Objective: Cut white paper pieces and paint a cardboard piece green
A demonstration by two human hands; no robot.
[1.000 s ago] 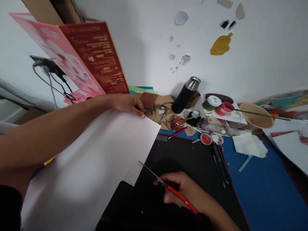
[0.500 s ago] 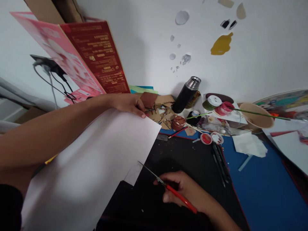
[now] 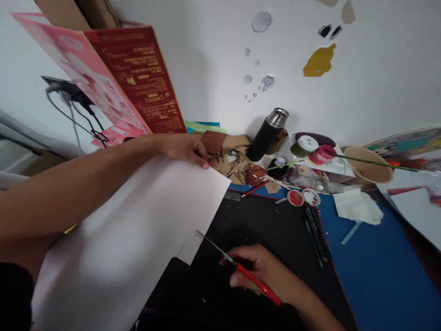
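A large white sheet of paper (image 3: pixel 138 220) slants across the left half of the black mat. My left hand (image 3: pixel 184 149) pinches its far edge, thumb on top and fingers curled under. Faint pencil curves mark the sheet's near right edge, where a small corner juts out. In my right hand (image 3: pixel 257 271) is a pair of scissors (image 3: pixel 257 284) with red handles, the tip lying over that edge beside the pencil lines. The blades look nearly closed, and part of the handles is hidden by my fingers.
Behind the paper stand a black thermos (image 3: pixel 267 138), paint jars (image 3: pixel 305 146) and cardboard scraps (image 3: pixel 237 163). Black pens (image 3: pixel 315 234) lie right of my right hand, near a crumpled tissue (image 3: pixel 358 207). A red and pink folded board (image 3: pixel 138 78) rises at the back left.
My right thumb and the scissors have shifted very slightly left. My left hand stays in place on the paper.
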